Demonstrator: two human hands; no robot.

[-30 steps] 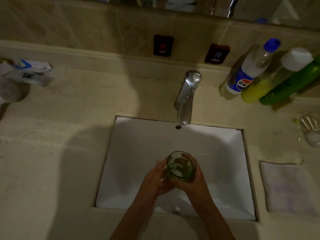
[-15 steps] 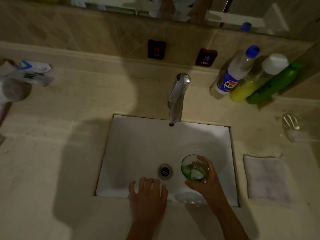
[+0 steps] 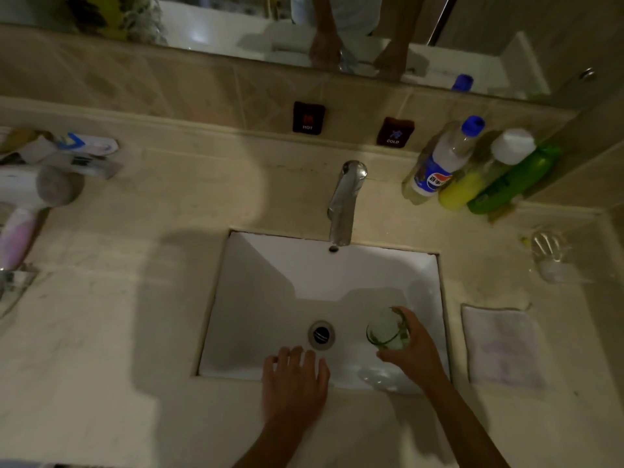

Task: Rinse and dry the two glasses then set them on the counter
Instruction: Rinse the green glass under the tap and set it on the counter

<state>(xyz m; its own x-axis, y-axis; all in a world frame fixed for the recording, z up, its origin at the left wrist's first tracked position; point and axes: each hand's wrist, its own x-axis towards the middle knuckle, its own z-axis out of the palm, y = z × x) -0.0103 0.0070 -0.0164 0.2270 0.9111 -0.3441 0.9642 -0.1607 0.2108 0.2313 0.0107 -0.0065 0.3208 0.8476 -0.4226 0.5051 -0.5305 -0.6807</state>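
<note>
My right hand (image 3: 413, 351) grips a green-tinted glass (image 3: 387, 329) over the right side of the white sink (image 3: 280, 285), tilted with its mouth toward the left. A second, clear glass (image 3: 381, 378) lies in the basin at the front right, just below the held one. My left hand (image 3: 295, 383) is flat with fingers spread at the sink's front edge, near the drain (image 3: 321, 334), holding nothing.
The faucet (image 3: 344, 201) stands behind the sink, below hot and cold buttons. A white cloth (image 3: 499, 346) lies on the counter to the right. Bottles (image 3: 472, 170) lean at the back right, with a clear dish (image 3: 550, 255) in front. A hair dryer (image 3: 30, 204) lies at the left.
My left hand let go of the green glass and dropped to the sink's front edge. My right hand carried the glass to the right and tilted it.
</note>
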